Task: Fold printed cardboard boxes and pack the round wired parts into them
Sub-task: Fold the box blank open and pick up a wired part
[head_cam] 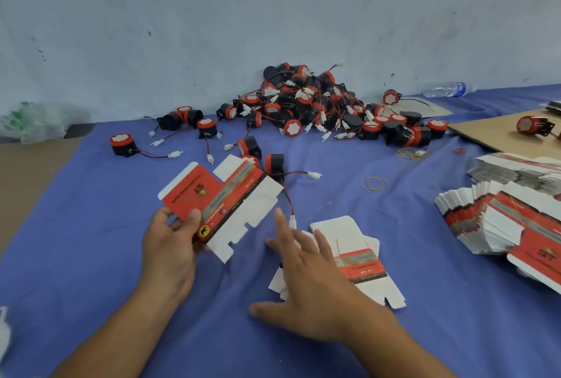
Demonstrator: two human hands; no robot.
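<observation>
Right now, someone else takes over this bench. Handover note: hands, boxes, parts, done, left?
Left hand grips one flat printed box blank, held above the blue cloth.
Right hand is open, spread over a second flat blank lying on the cloth; contact unclear.
Round wired parts: piled by the wall, a few loose nearer.
Stack of flat blanks at the right.
Done: nothing folded or packed in view.
Left: fold the held blank, pack a part, repeat.
</observation>
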